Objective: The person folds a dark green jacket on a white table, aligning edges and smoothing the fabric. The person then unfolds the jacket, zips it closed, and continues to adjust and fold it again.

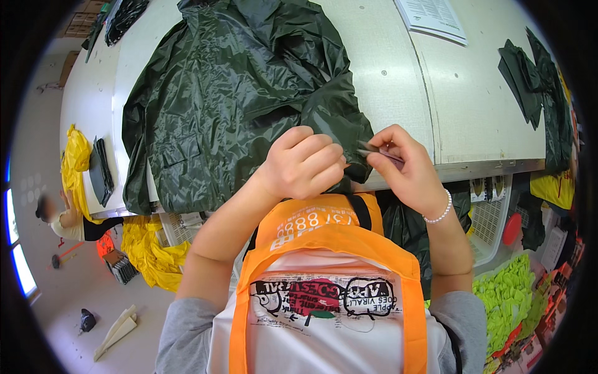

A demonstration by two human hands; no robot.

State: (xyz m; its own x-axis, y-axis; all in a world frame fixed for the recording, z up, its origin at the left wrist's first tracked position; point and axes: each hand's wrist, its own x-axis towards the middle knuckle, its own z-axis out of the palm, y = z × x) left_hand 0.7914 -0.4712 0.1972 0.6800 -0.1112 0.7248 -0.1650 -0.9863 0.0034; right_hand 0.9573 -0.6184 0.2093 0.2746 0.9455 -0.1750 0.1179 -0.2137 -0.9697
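Note:
A dark green, shiny rain jacket (230, 106) lies spread on the white table, its lower edge toward me. My left hand (303, 163) is closed in a fist at the jacket's near right part, gripping the fabric; the pinched bit is hidden behind its fingers. Just right of it, my right hand (405, 165) holds small metal thread snips (372, 149) between thumb and fingers. The two pointed tips face left toward my left fist and stand slightly apart.
Printed sheets (434, 20) lie on the table (398, 81) at the far right. Dark green pieces (523, 84) rest at the right edge, yellow garments (75, 156) at the left. White baskets (492, 218) and lime-green garments (504, 299) sit below. Another person (68, 221) stands at the left.

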